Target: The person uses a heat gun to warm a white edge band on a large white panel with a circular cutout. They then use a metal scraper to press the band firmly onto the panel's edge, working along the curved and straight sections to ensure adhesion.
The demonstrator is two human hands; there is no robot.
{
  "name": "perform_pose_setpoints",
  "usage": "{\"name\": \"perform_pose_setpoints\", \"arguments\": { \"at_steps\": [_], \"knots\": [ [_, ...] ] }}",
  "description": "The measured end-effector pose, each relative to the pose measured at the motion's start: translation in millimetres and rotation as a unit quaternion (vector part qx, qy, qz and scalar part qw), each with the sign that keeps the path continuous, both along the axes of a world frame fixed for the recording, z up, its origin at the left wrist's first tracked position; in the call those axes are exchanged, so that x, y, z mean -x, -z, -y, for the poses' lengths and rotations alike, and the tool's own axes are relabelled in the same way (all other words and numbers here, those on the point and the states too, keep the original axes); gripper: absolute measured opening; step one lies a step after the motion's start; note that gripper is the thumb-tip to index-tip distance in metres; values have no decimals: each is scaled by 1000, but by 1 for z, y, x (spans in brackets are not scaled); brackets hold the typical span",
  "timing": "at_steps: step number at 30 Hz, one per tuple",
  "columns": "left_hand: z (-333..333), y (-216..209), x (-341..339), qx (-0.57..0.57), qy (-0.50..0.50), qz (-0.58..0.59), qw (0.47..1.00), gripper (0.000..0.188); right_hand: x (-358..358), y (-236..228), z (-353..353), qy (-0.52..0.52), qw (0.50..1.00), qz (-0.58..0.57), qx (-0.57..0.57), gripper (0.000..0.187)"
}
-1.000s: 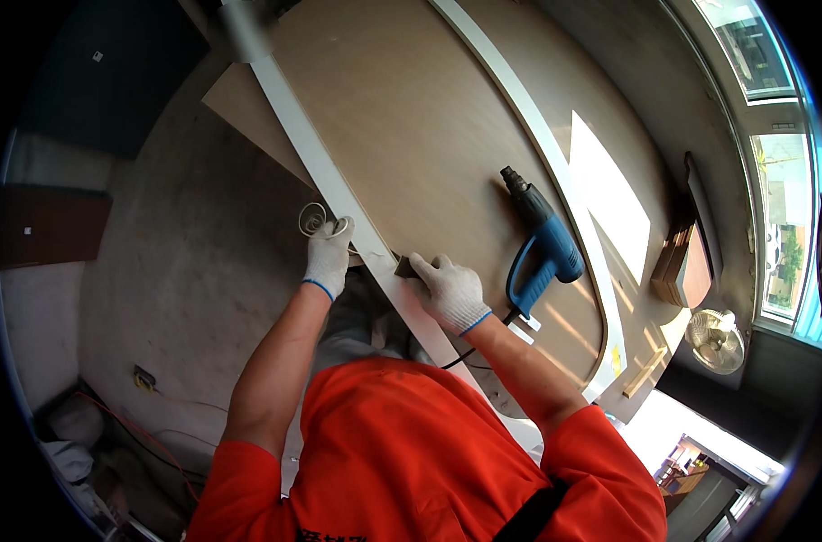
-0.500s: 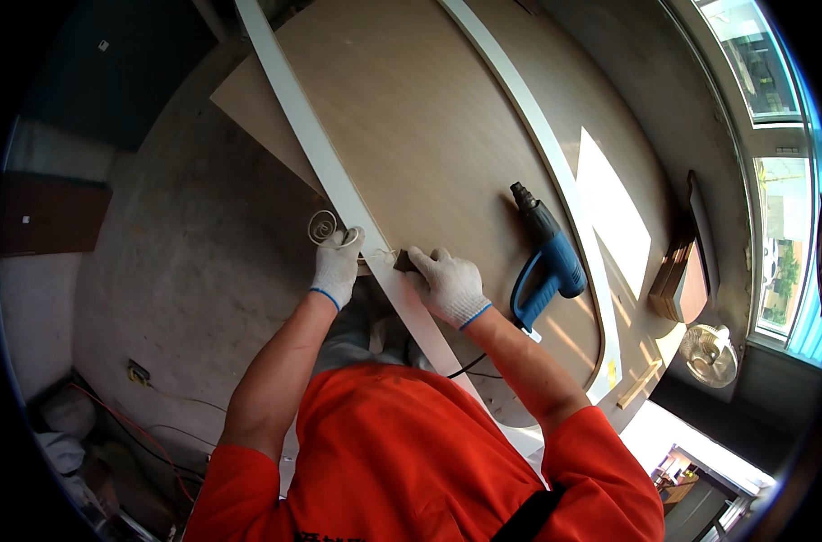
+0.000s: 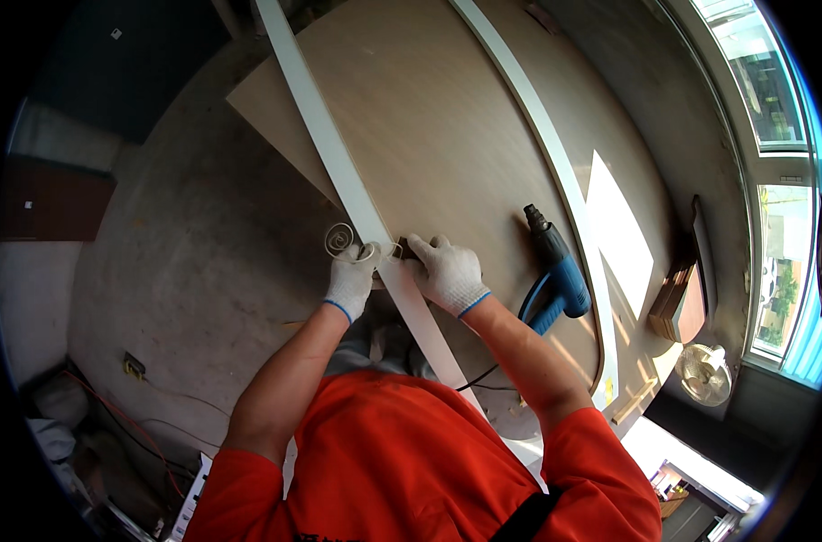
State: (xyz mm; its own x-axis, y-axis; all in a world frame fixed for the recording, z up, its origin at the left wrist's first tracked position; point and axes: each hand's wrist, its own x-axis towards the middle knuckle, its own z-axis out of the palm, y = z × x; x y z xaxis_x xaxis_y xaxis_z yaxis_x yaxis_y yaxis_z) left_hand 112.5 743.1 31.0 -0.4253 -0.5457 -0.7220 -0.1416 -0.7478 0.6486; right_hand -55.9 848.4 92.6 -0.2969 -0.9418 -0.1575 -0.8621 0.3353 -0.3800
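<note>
Both hands wear white knit gloves with blue cuffs and work at a long, narrow white panel (image 3: 325, 126) lying slantwise across the large brown board. My left hand (image 3: 348, 282) is closed on a thin pale curled strip (image 3: 340, 238), whose spiral sticks up beyond the fingers. A loop of the strip reaches across the white panel toward the other hand. On the panel's right side, my right hand (image 3: 451, 274) is closed around a small dark block-like tool (image 3: 408, 249), mostly hidden by the fingers; its exact kind cannot be made out.
A blue and black heat gun (image 3: 562, 275) lies on the brown board (image 3: 429, 135), right of my right hand. Beyond it runs a curved white panel (image 3: 555, 144). Stacked brown pieces (image 3: 678, 294) and a small fan (image 3: 703, 374) stand at the right. Cables cross the floor at lower left.
Both hands have shifted slightly farther along the white panel. My left hand has come closer to the right one, its fingers now at the panel's edge. The view has turned a little.
</note>
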Motion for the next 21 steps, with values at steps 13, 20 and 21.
{"name": "perform_pose_setpoints", "arguments": {
  "at_steps": [13,20,21],
  "knots": [
    [0,13,-5,-14,19,-1,1000,15,10,-1,51,-10,999,33,-7,32],
    [-2,21,-9,-23,6,-22,999,19,14,8,73,-1,999,32,-23,45],
    [-3,26,-12,-33,-8,-30,999,26,16,13,71,-4,999,30,-27,51]
  ]
}}
